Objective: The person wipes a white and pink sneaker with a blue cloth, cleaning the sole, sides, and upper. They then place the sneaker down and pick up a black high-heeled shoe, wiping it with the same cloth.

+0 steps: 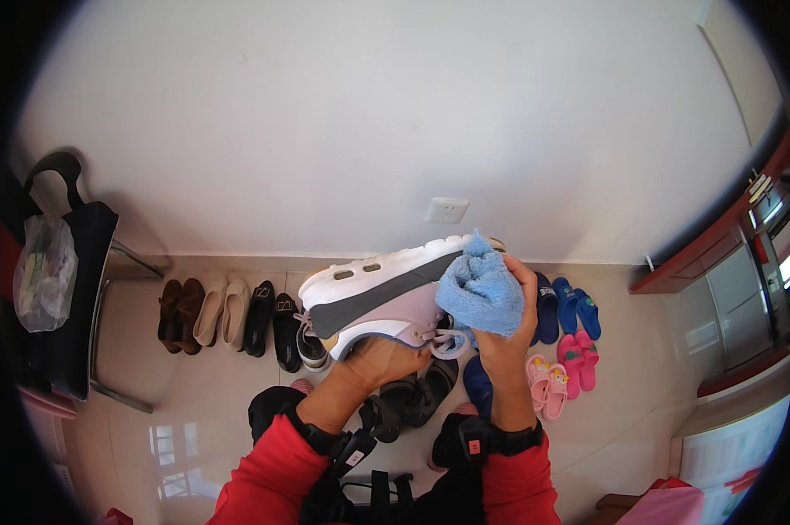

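A white, grey and pale pink sneaker [375, 295] is held up on its side above the floor, its heel to the left and its sole edge facing the wall. My left hand [385, 361] reaches into the shoe's opening and supports it from inside, so its fingers are mostly hidden. Bunched in my right hand [516, 328] is a light blue terry cloth [480, 289], which lies against the toe end of the sneaker and covers part of it. A loop of pale lace [454, 344] hangs between the two hands.
Along the wall stand brown shoes [181, 315], cream flats [223, 315] and black flats [273, 328]. Dark sandals [418, 394], blue slippers [575, 305], pink slippers [578, 361] and pink clogs [548, 384] lie nearby. A black chair [89, 262] holds a plastic bag [47, 275]. A socket [447, 210] is on the wall.
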The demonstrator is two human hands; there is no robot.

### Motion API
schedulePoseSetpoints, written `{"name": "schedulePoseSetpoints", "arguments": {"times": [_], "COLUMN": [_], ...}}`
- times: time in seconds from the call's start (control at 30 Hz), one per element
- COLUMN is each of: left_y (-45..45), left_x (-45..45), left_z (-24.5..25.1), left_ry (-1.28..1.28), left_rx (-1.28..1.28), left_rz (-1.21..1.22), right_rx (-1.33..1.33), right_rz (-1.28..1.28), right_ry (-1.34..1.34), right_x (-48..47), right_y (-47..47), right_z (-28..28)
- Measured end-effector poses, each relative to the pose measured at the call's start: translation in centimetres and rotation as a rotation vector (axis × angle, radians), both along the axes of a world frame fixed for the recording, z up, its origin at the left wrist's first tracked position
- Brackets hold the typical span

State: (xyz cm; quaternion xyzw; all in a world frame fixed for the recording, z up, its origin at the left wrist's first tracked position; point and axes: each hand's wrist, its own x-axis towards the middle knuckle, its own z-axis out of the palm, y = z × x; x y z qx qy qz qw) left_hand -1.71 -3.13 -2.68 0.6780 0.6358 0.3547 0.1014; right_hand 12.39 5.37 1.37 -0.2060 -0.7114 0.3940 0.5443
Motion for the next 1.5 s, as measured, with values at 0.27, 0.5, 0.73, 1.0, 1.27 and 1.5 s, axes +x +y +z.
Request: {"name": "schedulePoseSetpoints", "arguments": {"times": [0.27,0.5,0.73,1.0,1.27,1.5], "left_y": [0.4,0.9,0.2,0.4,-0.3,-0.1], "left_x": [-0.6,-1.2,-0.5,0.1,0.0,0.2], "left_z": [-2.7,-7.4,-4.7,-0.9,-1.1,-1.9], "left_ry": [-0.059,-0.161,-0.303,0.122,0.178,-0.133], "left_rx": [0.118,-0.016,-0.053,0.073,0.083,0.099], "left_rz": [-0.017,-0.053,0.035,0.138,0.079,0.034], "right_rx": [-0.026,-0.083,0.122,0.225,-0.119,-0.008], "right_rz": [0.325,0.459,0.187,-0.207,-0.33,-0.256], "right_ry": [-0.161,-0.174,-0.255,-0.192,0.182,0.066], "right_x": [0.1,0.1,-0.7,-0.5,1.2,0.4], "right_y": [-1.0,-1.7,-2.0,-0.8,1.9,1.2], "right_z": [0.6,1.4,1.3,0.3,-0.6,-0.8]}}
